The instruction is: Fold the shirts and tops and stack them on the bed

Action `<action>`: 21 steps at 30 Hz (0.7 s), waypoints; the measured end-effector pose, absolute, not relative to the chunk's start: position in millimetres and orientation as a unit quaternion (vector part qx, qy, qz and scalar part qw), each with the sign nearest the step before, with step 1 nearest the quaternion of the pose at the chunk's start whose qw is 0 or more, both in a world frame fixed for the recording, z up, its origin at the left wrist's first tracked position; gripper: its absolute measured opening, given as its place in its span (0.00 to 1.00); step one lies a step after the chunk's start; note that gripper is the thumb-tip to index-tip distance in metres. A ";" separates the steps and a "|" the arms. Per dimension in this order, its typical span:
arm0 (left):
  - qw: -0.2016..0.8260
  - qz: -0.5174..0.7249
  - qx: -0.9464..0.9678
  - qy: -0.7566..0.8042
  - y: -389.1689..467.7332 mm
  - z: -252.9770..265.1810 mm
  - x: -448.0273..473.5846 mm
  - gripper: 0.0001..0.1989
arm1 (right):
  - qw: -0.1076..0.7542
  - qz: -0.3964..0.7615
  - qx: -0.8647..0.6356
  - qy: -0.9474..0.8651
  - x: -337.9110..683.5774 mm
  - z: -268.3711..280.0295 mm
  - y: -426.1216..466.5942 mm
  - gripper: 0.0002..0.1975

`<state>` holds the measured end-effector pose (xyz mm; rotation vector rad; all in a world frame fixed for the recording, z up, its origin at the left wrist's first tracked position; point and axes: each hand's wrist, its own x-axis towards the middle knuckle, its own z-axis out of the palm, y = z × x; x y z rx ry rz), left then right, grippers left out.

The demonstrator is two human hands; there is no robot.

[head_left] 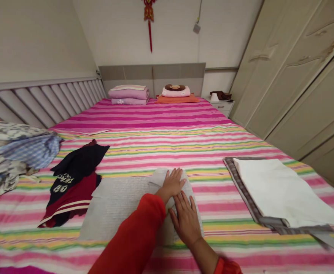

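Note:
A pale grey piece of cloth (pixel 121 198), perhaps a garment, is spread on the striped bed sheet (pixel 212 182) in front of me. Its right part is folded over on itself. My left hand (pixel 173 183) lies flat on the upper part of that fold, fingers stretched toward the headboard. Just below and to the right, my right hand (pixel 186 219) rests flat on the same cloth with its fingers apart. The hands are close together, and neither grips anything. My red left sleeve hides part of the cloth's lower middle.
Left of the cloth lies a navy and maroon garment (pixel 72 182), beyond it a heap of clothes (pixel 21 152) by the bed rail (pixel 35 99). White fabric (pixel 281 190) on grey cloth (pixel 247 194) lies right. Folded bedding (pixel 128 94) is near the headboard (pixel 178 74); wardrobes (pixel 292 76) stand right.

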<state>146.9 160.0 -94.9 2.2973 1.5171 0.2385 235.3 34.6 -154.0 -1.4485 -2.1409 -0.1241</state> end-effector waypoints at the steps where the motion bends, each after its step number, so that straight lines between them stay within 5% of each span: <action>1: 0.195 0.081 0.803 0.557 165.3 -98.8 148.0 0.30 | 0.275 -0.044 -0.536 -0.797 235.6 -154.7 35.0 0.27; 8: 0.189 0.118 0.768 0.601 145.5 -88.1 133.4 0.27 | 0.288 -0.057 -0.528 -0.797 237.5 -156.3 36.8 0.27; 15: -0.001 0.224 0.708 0.670 62.3 -122.5 95.1 0.25 | 0.310 -0.018 -0.526 -0.792 235.9 -151.9 38.4 0.26; 21: 0.054 0.210 0.688 0.693 58.4 -111.4 93.1 0.24 | 0.453 0.136 -0.580 -0.663 264.0 -149.5 46.5 0.30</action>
